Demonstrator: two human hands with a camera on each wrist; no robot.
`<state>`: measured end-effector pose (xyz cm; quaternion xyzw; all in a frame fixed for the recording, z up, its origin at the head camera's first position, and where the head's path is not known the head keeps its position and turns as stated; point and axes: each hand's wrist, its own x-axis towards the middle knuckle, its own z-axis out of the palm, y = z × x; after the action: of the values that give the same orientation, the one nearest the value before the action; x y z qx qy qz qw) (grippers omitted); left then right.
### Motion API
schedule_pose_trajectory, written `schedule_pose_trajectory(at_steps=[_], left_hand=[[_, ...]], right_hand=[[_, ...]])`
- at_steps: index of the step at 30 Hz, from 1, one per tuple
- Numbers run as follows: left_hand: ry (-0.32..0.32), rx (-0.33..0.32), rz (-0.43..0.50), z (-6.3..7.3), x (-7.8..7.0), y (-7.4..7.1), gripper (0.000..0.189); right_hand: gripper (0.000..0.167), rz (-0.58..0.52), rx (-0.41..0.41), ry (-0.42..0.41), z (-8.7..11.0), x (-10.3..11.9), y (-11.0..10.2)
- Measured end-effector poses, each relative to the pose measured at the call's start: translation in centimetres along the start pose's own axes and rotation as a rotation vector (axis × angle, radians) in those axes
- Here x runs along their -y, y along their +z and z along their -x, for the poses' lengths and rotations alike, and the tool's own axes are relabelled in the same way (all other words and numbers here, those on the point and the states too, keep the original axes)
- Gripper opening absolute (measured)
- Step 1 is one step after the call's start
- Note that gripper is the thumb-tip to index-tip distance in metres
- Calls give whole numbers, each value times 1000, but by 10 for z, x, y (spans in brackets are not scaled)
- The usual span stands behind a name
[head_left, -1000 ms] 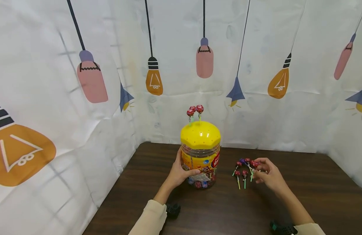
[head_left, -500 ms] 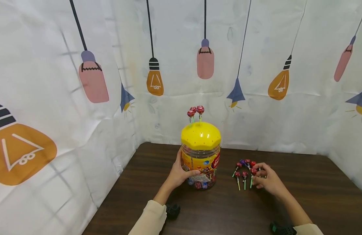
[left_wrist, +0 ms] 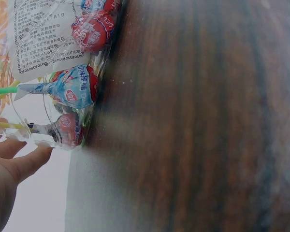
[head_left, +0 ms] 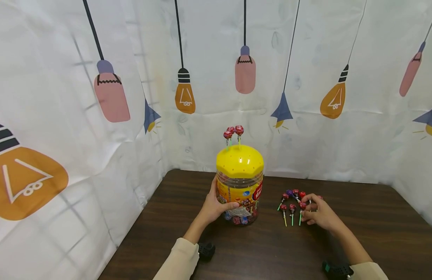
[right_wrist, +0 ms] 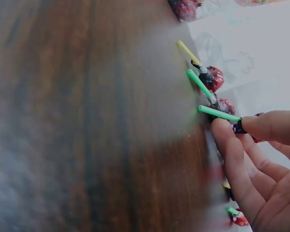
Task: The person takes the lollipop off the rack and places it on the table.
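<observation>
On the table stands a clear candy jar [head_left: 242,192] with a yellow lid [head_left: 239,161]. My left hand [head_left: 216,206] grips its side, thumb across the front label. In the left wrist view, wrapped lollipops [left_wrist: 75,87] show through the jar's clear wall near its base. Three red lollipops [head_left: 239,130] stand upright in the lid. To the right of the jar, my right hand [head_left: 319,214] pinches a red lollipop with a green stick [right_wrist: 217,113] between thumb and fingers, just below its wrapped head. The fingers partly hide that head in the right wrist view.
Several loose lollipops [head_left: 283,208] lie left of and behind my right hand, one of them a purple lollipop [head_left: 289,192]. Small holes dot the lid. The dark wooden table [head_left: 272,252] ends at a white printed curtain [head_left: 209,147] behind.
My right hand has shifted slightly down and toward me, its fingertips going from the farther lollipops to the green-stick one it pinches. The left hand and jar have stayed put.
</observation>
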<state>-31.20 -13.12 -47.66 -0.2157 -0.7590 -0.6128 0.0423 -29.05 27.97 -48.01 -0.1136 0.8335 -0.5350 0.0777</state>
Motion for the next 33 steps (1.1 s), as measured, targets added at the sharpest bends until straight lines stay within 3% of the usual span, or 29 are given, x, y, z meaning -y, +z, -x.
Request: schedule_pose_trajectory(at_steps=[9, 25, 33], left_hand=[[-17, 5, -13, 1, -2, 0, 115], [-19, -6, 5, 0, -3, 0, 112], [-26, -7, 6, 0, -2, 0, 112]], right_hand=[[39, 6, 86, 2, -3, -3, -5], [37, 25, 104, 4, -6, -6, -8], [41, 93, 108, 9, -6, -3, -6]])
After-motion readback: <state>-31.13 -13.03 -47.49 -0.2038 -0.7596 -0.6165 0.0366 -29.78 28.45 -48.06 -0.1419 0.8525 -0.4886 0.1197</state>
